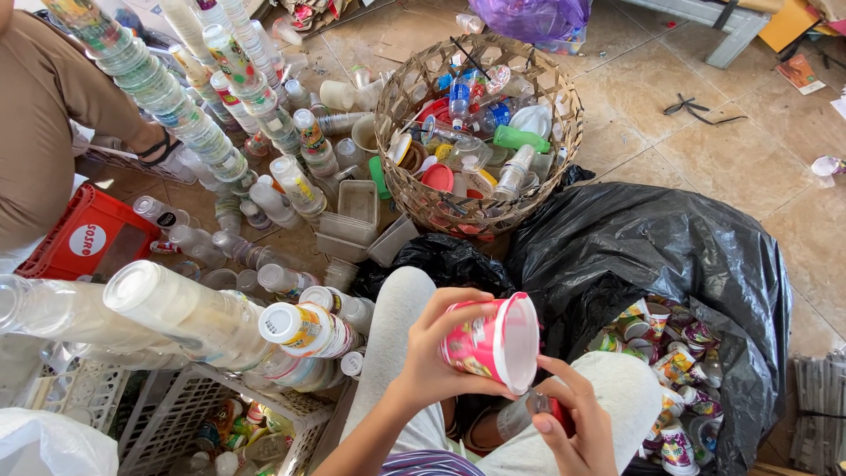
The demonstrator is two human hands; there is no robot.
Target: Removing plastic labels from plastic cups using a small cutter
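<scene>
Nearest, a pink plastic cup [495,342] is being gripped on its side by the left hand [438,353], fingers curled around its wall, its white mouth turned rightward. Just below it, the right hand [577,423] is being closed on a small clear piece with a red part [536,409]; what it is cannot be told. Beside the knees, printed cups are being held in an open black bag [670,256]. Leftward, leaning stacks of nested cups [185,313] are being propped over a white crate [189,410]. Farther off, a woven basket [480,207] is being kept full of bottles and lids. The stacks could be toppled by a nudged elbow, it is judged.
</scene>
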